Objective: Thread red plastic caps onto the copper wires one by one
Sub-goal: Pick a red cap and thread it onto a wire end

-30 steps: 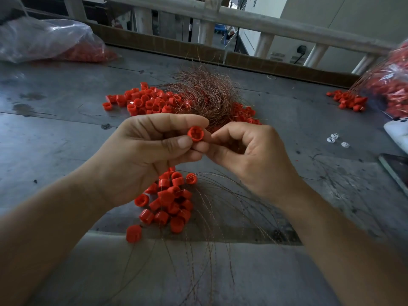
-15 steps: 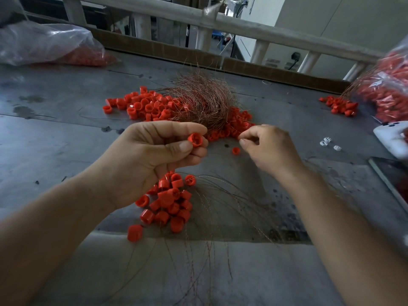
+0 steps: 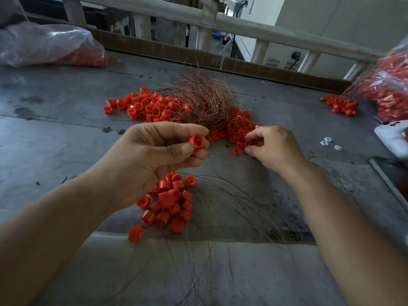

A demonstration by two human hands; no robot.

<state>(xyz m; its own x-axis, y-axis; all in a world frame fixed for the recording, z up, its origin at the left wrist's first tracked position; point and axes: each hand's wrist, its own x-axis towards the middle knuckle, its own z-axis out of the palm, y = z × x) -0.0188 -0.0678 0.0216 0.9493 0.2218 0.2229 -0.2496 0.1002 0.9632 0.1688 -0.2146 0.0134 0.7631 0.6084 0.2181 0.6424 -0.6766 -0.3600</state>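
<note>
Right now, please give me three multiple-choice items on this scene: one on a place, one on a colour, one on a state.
1. Where does the copper wire tangle lie?
A. on the far cap pile
B. inside a box
C. on a chair

2. What colour is the near cap pile?
A. blue
B. red
C. white

3. What does the left hand do?
A. lies flat and empty
B. pinches one cap
C. grips scissors

Answers:
1 A, the tangle sits over the far caps.
2 B, every cap there is red.
3 B, the cap sits between thumb and fingers.
</note>
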